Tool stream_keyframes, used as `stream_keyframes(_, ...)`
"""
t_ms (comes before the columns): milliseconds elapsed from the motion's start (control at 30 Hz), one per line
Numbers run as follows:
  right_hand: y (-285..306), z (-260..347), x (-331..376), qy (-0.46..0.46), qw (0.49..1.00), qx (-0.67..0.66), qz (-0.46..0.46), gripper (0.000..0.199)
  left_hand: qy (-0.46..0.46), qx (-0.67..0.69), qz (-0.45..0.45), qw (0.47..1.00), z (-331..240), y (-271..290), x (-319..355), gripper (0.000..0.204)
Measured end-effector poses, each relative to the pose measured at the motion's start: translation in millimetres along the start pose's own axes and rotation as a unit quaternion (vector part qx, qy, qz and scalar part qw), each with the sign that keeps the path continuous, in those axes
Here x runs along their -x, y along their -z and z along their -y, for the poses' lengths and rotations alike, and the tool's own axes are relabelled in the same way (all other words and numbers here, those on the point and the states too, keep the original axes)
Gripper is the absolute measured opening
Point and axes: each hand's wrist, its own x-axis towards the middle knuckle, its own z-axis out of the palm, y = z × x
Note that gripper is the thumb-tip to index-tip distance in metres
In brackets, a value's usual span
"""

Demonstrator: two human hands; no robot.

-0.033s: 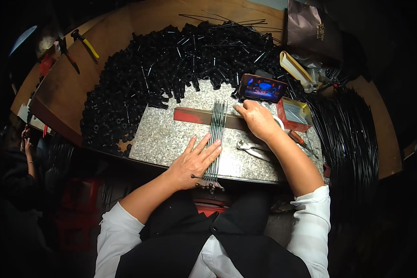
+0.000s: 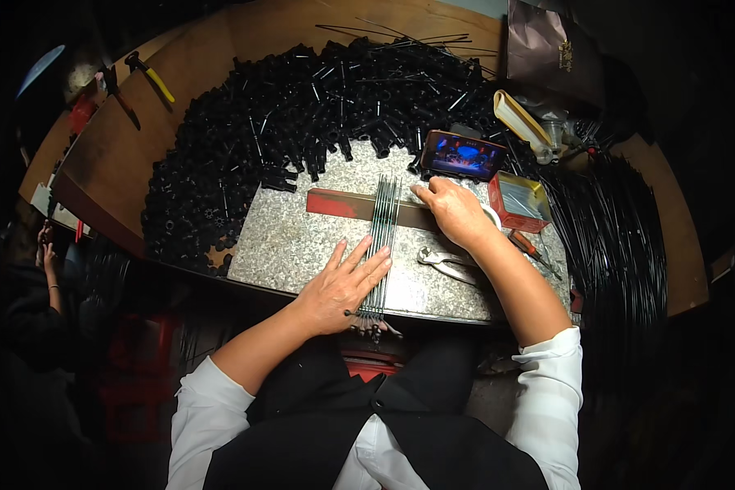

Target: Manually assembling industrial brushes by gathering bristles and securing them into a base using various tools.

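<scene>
Head view: at far left, a co-worker's hand (image 2: 49, 260); next, yellow-handled pliers (image 2: 160, 85) at the wooden wall (image 2: 98, 180), then a heap of black pieces (image 2: 212, 155) curving behind the stone slab (image 2: 269, 241). Your left hand (image 2: 343, 286) lies with fingers spread, their tips over the thin rods (image 2: 383, 214). These rods cross the red-and-brown bar (image 2: 331, 203) on the slab, knobbed lower ends projecting past the near edge. Metal pincers (image 2: 442, 263) lie right of them. Your right hand (image 2: 457, 214) is over the bar's right part, fingers bent; undersides being hidden, cannot tell whether either hand pinches anything. Rightward: lit phone (image 2: 465, 155), red box (image 2: 508, 214), orange-handled tool (image 2: 521, 239), long black rods (image 2: 621, 237).
</scene>
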Motion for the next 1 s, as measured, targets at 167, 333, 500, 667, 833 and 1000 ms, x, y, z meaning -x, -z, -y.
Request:
stream_keyframes(167, -0.7, 1.3, -1.6, -0.013, 0.999, 0.011, 0.037, 0.035, -0.002, 0.011, -0.01, 1.0, 1.3, -3.8, 1.2, 0.095)
stream_keyframes(333, -0.5, -1.9, 0.9, -0.02, 0.999, 0.022, 0.016, 0.035, 0.001, 0.013, 0.015, 1.0, 0.6, -1.5, -0.2, 0.097)
stream_keyframes(500, 1.3, 1.6, -0.3, -0.021, 0.999, 0.028, 0.008, 0.028, -0.002, 0.015, 0.02, 1.0, -1.0, 2.2, -0.5, 0.09)
stream_keyframes(667, -3.5, 0.2, -0.7, -0.029, 0.999, 0.027, 0.002, 0.028, -0.012, 0.015, -0.006, 1.0, -1.4, 1.3, -0.9, 0.077)
stream_keyframes(833, -3.4, 1.2, -2.5, -0.023, 1.0, 0.02, -0.006, 0.028, -0.027, -0.032, -0.016, 0.999, 0.3, -3.4, 0.6, 0.061)
stream_keyframes(1000, -3.0, 2.6, -3.4, -0.031, 0.999, 0.014, -0.003, 0.03, -0.027, -0.049, -0.036, 0.998, 0.4, -6.0, 0.8, 0.053)
